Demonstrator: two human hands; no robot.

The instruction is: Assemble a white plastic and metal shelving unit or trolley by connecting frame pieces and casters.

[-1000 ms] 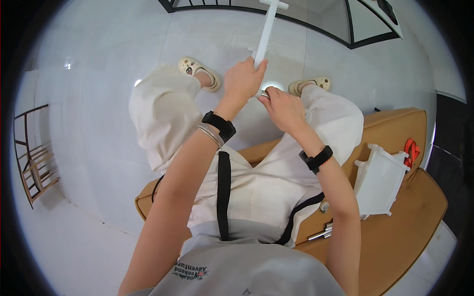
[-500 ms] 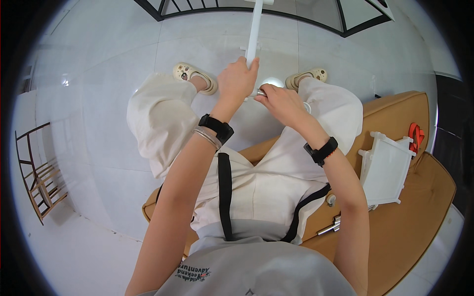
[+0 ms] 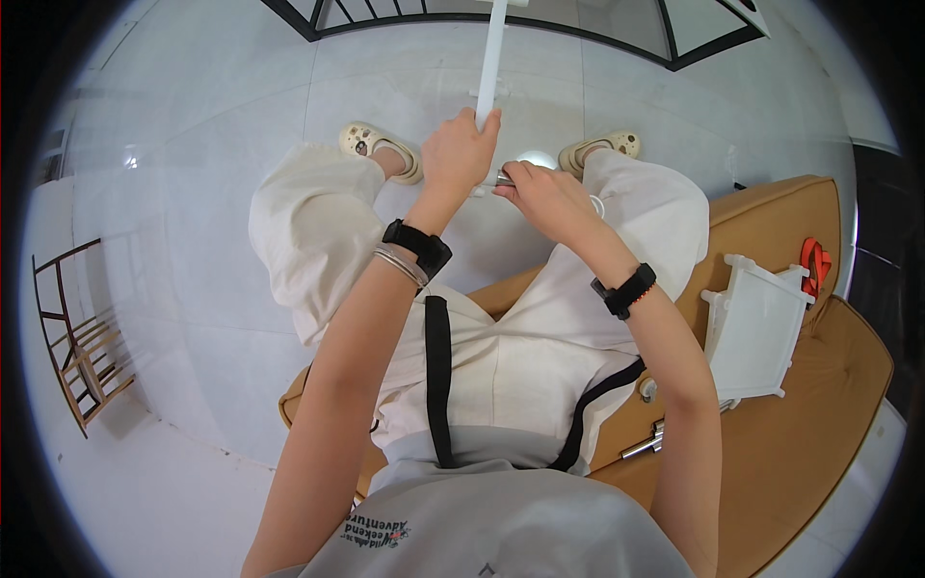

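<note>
White plastic bar (image 3: 490, 72) sits gripped in the left hand (image 3: 459, 154); the right hand (image 3: 551, 199) pinches a silver metal cylinder (image 3: 504, 178), apparently mid-fitting; next calls for alignment.

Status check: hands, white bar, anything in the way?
Left hand gripping white bar. Right hand pinching short silver tube; whether it joins the bar, can't tell. White panel and red strap on brown seat, away from both hands.

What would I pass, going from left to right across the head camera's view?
Brown slatted rack → cream shoe with charms → left hand, gripping a white bar → right hand, holding a silvery metal piece → white frame-like piece on the tan seat → red strap-like item.
</note>
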